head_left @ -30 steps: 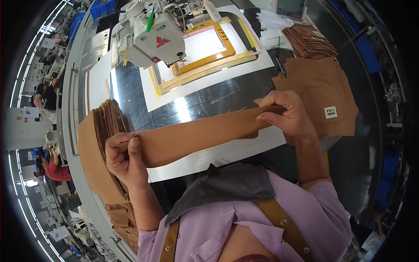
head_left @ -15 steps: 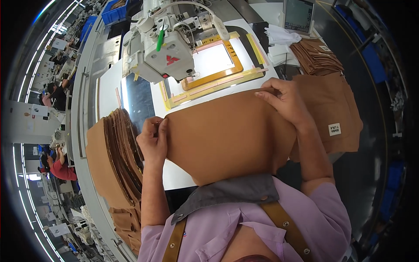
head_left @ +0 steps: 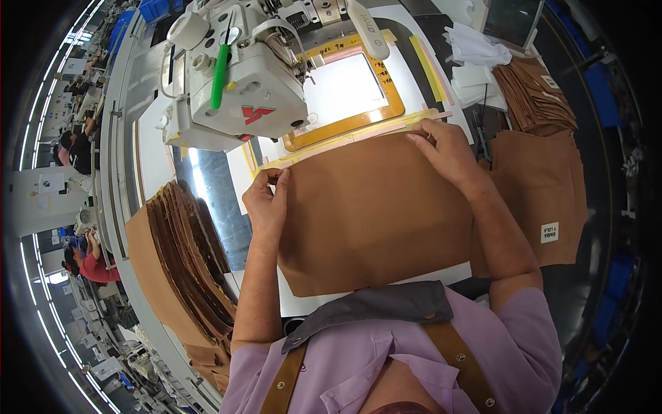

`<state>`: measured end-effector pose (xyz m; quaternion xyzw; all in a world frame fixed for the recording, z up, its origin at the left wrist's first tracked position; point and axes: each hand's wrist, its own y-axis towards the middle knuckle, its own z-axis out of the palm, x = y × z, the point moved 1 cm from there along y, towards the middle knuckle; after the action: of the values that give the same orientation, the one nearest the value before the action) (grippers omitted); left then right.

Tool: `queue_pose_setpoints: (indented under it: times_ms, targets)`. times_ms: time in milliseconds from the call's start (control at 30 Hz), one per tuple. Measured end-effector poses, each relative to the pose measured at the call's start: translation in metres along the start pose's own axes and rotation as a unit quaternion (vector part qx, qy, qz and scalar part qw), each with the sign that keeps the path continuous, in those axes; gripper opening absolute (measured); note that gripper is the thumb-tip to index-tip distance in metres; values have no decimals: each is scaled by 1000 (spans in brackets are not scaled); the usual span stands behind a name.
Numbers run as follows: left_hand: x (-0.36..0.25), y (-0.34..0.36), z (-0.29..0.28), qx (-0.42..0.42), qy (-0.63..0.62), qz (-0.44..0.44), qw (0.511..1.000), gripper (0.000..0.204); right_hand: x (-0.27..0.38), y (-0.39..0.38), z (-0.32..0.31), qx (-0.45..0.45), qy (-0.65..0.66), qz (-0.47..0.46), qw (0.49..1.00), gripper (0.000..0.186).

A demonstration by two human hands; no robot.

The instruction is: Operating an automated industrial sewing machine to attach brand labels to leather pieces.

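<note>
While both hands pinch its top corners, a smooth tan fabric panel (head_left: 369,214) lies flat on the white table (head_left: 155,148).
The left hand (head_left: 267,200) and right hand (head_left: 445,148) grip it below the yellow frame (head_left: 345,124); layered brown pieces (head_left: 186,255) stack left.

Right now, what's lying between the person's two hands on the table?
In the head view, a flat brown fabric panel spans the stretch; the left hand pinches its left edge and the right hand its upper right corner.
</note>
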<state>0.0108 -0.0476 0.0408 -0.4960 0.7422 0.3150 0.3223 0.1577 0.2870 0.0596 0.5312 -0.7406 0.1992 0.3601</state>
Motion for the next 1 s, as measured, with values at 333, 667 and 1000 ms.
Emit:
queue_pose_setpoints:
  times_ms: [333, 667, 1000]
  targets:
    - [2, 34, 1, 19, 42, -47, 998, 16, -13, 27, -4, 9, -75, 43, 996, 26]
    - [20, 65, -6, 158, 79, -63, 982, 11, -41, 81, -10, 99, -55, 23, 993, 14]
    - [85, 140, 9, 94, 281, 134, 946, 21, -49, 152, -4, 16, -2, 44, 999, 20]
